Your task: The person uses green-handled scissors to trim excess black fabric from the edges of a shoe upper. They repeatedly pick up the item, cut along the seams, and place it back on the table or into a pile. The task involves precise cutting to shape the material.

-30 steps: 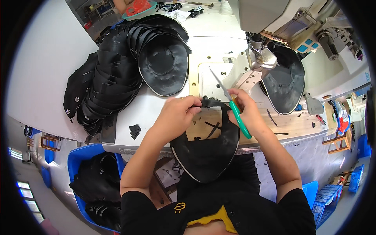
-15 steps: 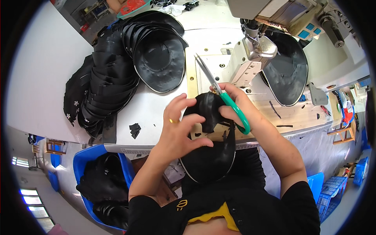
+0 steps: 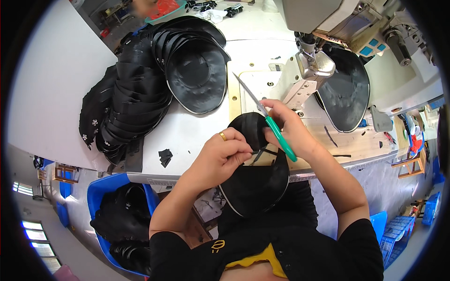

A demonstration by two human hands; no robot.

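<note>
A black, leather-like hat [image 3: 255, 189] with pale edging hangs over the table's front edge, its rounded crown part [image 3: 251, 129] up between my hands. My left hand [image 3: 222, 159] is closed, thumb and fingertips pinched at the hat's near edge; what exactly lies between the fingertips is partly hidden. In my right hand [image 3: 290, 126] are scissors with green handles [image 3: 280, 138], blades pointing up and left, away from me. The same hand's fingers also rest against the right side of the crown. A dark narrow strip [image 3: 258, 157] shows beside the left fingertips.
A long nested stack of black hats [image 3: 136, 93] covers the table's left side. The sewing machine [image 3: 314, 65] stands at the far right, with another black hat piece [image 3: 344, 91] behind it. Black scraps [image 3: 165, 157] lie on the table. A blue bin [image 3: 96, 206] holds more black pieces.
My left hand has gone from spread fingers to a pinch at the hat's near edge. The scissors now appear more edge-on in my right hand. The view has shifted slightly.
</note>
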